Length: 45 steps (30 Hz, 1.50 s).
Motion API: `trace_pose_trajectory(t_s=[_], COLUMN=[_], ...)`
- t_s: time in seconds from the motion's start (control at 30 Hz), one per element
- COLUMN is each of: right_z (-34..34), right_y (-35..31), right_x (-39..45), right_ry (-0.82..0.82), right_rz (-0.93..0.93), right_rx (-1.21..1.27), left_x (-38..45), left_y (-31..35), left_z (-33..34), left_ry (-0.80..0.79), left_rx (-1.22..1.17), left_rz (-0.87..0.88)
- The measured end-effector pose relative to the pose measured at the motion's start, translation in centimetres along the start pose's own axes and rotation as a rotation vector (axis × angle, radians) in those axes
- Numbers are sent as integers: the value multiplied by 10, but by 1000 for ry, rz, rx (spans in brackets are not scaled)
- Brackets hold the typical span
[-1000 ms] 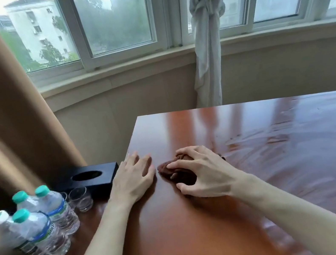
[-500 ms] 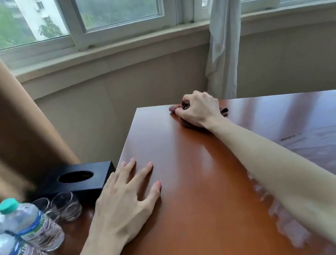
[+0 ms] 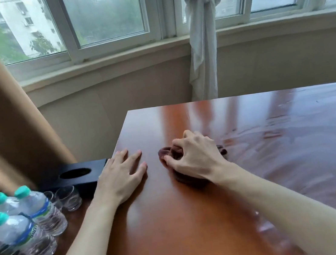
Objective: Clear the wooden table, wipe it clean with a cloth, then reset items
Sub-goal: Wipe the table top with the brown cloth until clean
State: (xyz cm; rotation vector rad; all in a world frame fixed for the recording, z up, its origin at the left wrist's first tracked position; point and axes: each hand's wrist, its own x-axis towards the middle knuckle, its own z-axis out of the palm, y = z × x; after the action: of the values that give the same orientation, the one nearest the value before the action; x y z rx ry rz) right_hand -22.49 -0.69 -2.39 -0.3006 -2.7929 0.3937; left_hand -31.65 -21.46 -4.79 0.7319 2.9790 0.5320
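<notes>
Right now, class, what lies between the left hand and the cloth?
Only bare table: in the head view, a strip of wood separates the left hand from the cloth under the right hand.

The right hand [image 3: 197, 158] lies on the bench [image 3: 201, 222], on top of the cloth [image 3: 172, 152], which shows past its fingers to the left and under its heel. The left hand [image 3: 119, 177] rests flat on the bench just left of the cloth, apart from it, at the bench's left edge. Left of the left hand, off that edge and on a lower surface, sits the tissue box [image 3: 77, 177], touching or nearly touching the hand. Nearer than the box stand two glasses [image 3: 66, 198], and further left and nearer still, the water bottles [image 3: 29, 223] stand clustered. Beyond both hands, past the bench's far edge, hangs a knotted curtain [image 3: 203, 38] below the window [image 3: 106, 14].
</notes>
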Motion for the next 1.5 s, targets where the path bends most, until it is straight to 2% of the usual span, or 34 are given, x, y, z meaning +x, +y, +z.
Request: trace_pose_trajectory(t_s=[0.1, 0.2, 0.33, 0.6, 0.73, 0.9, 1.17, 1.27, 1.37, 1.5], right_z=[-11, -16, 3, 51, 62, 50, -8, -21, -21, 1], right_y=[-20, -19, -2, 79, 96, 74, 8, 0, 5, 35], right_x=[-89, -99, -13, 210, 253, 189, -59, -119, -102, 8], right_ry=[4, -3, -4, 178, 197, 178, 26, 21, 2, 58], right_rz=[-114, -128, -29, 161, 197, 169, -43, -133, -142, -20], right_rx=[46, 100, 3, -16, -34, -25, 4, 8, 5, -35], left_x=[1, 5, 5, 10, 13, 10, 1, 3, 5, 5], left_y=[-2, -6, -6, -14, -15, -10, -2, -2, -6, -9], left_z=[0, 3, 3, 15, 14, 10, 4, 5, 9, 10], left_ry=[-18, -20, 3, 102, 101, 90, 27, 16, 33, 64], left_rx=[4, 11, 8, -35, -50, -41, -10, 11, 33, 41], left_rz=[8, 25, 28, 1, -16, -19, 8, 17, 38, 74])
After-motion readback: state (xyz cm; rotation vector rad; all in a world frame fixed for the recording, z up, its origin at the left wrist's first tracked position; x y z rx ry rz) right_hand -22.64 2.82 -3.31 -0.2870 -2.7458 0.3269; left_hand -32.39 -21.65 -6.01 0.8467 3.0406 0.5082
